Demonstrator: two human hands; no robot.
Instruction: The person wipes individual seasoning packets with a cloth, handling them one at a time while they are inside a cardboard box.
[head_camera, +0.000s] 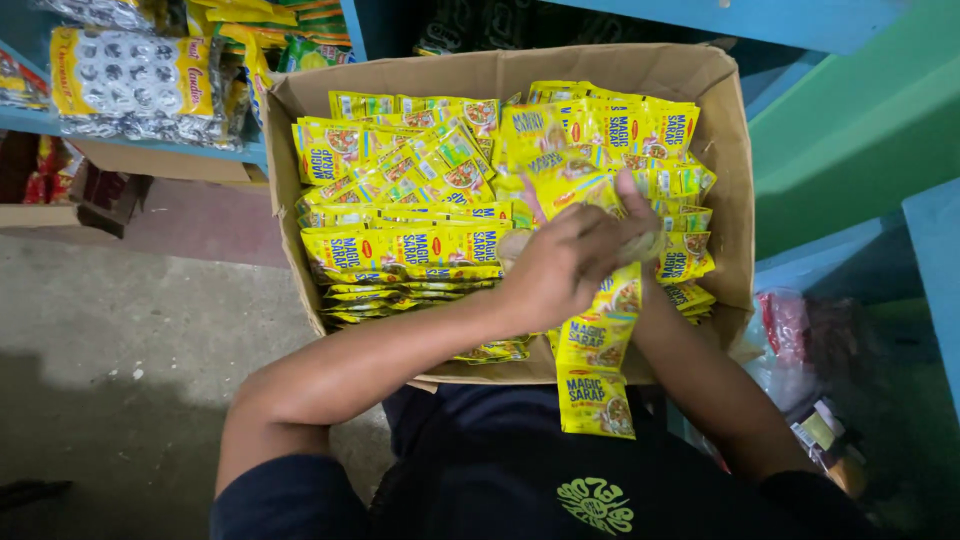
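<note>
1. Both hands meet over the middle of the box, gripping a strip of yellow sachets.
2. Left hand sits on top, fingers curled and pressed around the upper end of the strip; its forearm runs down toward the lower left of the frame.
3. Right hand lies mostly hidden under the left; only a thumb or fingertip shows above, pressed against the same strip, so its hold looks closed, though the fingers themselves cannot be seen.
4. From the hands, the strip hangs down over the box's near edge to just below centre of the frame, its sachets joined end to end.
5. More sachets fill the box in rows and loose piles, left and above the hands.
6. The box is open-topped brown cardboard, resting against the person's lap at frame centre.
7. A blue shelf at upper left carries a yellow-and-silver pack.
8. Grey floor takes up the left side.
9. Clear bags of goods lie at the lower right, beside a blue-green wall.
</note>
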